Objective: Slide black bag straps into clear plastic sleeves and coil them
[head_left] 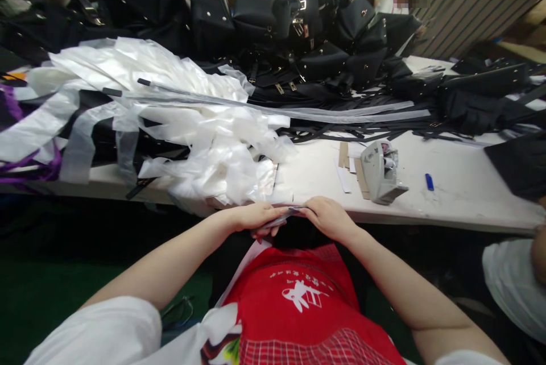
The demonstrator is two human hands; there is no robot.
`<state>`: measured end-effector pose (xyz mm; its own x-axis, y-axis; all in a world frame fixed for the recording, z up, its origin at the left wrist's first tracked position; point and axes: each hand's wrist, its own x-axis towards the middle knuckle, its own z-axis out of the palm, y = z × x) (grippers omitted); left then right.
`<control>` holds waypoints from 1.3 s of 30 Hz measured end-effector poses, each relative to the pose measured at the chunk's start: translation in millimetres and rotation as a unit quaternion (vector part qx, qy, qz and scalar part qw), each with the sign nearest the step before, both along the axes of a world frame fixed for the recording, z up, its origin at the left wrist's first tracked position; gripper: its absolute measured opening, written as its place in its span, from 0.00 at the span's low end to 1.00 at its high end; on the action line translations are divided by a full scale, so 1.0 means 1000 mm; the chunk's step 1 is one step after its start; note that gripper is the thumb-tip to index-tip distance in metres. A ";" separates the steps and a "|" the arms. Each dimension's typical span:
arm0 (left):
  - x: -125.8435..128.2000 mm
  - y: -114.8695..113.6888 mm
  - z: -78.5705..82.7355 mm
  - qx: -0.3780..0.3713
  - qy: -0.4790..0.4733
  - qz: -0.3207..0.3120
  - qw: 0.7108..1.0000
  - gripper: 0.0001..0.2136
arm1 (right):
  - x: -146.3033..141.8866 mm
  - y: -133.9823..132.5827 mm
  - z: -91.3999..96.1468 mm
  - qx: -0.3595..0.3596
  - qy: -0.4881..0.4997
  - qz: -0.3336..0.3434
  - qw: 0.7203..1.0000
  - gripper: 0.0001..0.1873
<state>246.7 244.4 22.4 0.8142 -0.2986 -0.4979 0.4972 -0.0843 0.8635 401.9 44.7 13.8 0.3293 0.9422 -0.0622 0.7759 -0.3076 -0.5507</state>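
Note:
At the table's front edge my left hand [261, 218] and my right hand [326, 216] meet in front of the red apron. Between them is a short greyish strip [292, 211], with a filmy look like clear plastic. My left hand's fingers lie under it and the thumb on top. The right fingers and thumb pinch its other end. Whether something lies inside the strip I cannot tell. Just beyond my left hand is a heap of clear plastic sleeves [222, 166]. Two long plastic-covered straps [341, 116] stretch across the heap and to the right.
On the white table [311, 171] stand a grey tape dispenser [377, 174], cardboard strips [362, 177] and a small blue object [429, 182]. Black bags [256, 7] and black straps fill the back. A person [396, 4] is behind them; another person's sleeve [512, 282] is at right.

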 end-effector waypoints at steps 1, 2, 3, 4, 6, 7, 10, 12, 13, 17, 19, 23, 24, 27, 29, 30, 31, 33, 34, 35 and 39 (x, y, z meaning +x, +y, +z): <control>0.000 0.001 -0.001 -0.071 0.014 0.018 0.997 0.30 | -0.001 0.002 -0.005 0.018 0.024 -0.016 0.999 0.21; 0.000 0.000 -0.002 -0.134 0.021 0.038 0.990 0.30 | -0.005 0.005 -0.010 0.041 0.061 -0.030 0.997 0.24; 0.002 -0.001 -0.002 -0.188 0.025 0.054 0.980 0.31 | -0.011 0.008 -0.017 0.065 0.100 -0.041 0.992 0.27; 0.005 -0.004 -0.002 -0.235 0.026 0.069 0.969 0.31 | -0.020 0.013 -0.023 0.084 0.130 -0.047 0.987 0.32; 0.012 -0.013 -0.001 -0.309 0.011 0.117 0.944 0.32 | -0.043 0.024 -0.035 0.130 0.181 -0.061 0.973 0.39; 0.016 -0.019 0.000 -0.338 -0.010 0.156 0.928 0.32 | -0.055 0.030 -0.039 0.164 0.212 -0.078 0.960 0.41; 0.023 -0.037 0.000 -0.381 -0.080 0.293 0.873 0.31 | -0.075 0.044 -0.037 0.268 0.306 -0.157 0.900 0.34; 0.022 -0.042 -0.002 -0.330 -0.107 0.356 0.868 0.31 | -0.067 0.042 -0.025 0.267 0.308 -0.177 0.896 0.29; 0.021 -0.043 -0.005 -0.273 -0.120 0.375 0.878 0.31 | -0.059 0.038 -0.017 0.244 0.298 -0.166 0.908 0.28; 0.009 -0.042 -0.019 -0.021 -0.178 0.378 0.908 0.22 | -0.027 0.008 0.011 0.006 0.206 -0.017 0.978 0.23; 0.002 -0.051 -0.027 0.084 -0.205 0.260 0.940 0.24 | -0.027 -0.004 0.015 -0.137 0.120 0.060 0.981 0.18; -0.014 -0.082 -0.035 0.251 -0.203 0.067 0.944 0.22 | -0.037 -0.020 0.005 -0.204 0.123 0.107 0.965 0.14; -0.017 -0.087 -0.036 0.265 -0.200 0.072 0.940 0.21 | -0.033 -0.023 0.002 -0.185 0.153 0.111 0.964 0.16; -0.024 -0.094 -0.038 0.281 -0.207 0.085 0.933 0.18 | 0.005 -0.030 -0.007 -0.101 0.088 -0.031 0.990 0.18; -0.024 -0.093 -0.037 0.289 -0.213 0.073 0.930 0.18 | 0.043 -0.029 -0.014 -0.065 -0.053 -0.208 0.974 0.18; -0.024 -0.092 -0.037 0.287 -0.215 0.066 0.931 0.18 | 0.061 -0.026 -0.019 -0.061 -0.111 -0.276 0.953 0.18; -0.023 -0.091 -0.036 0.281 -0.215 0.064 0.933 0.18 | 0.077 -0.023 -0.025 -0.063 -0.150 -0.320 0.933 0.19; -0.021 -0.090 -0.035 0.265 -0.210 0.074 0.938 0.18 | 0.100 -0.016 -0.037 -0.069 -0.199 -0.362 0.908 0.19; -0.021 -0.089 -0.034 0.257 -0.206 0.083 0.941 0.17 | 0.108 -0.013 -0.042 -0.073 -0.219 -0.370 0.900 0.18; -0.022 -0.088 -0.034 0.251 -0.200 0.092 0.943 0.17 | 0.113 -0.011 -0.048 -0.077 -0.237 -0.369 0.895 0.16; -0.026 -0.085 -0.036 0.232 -0.181 0.133 0.947 0.17 | 0.122 -0.014 -0.059 -0.092 -0.285 -0.328 0.896 0.14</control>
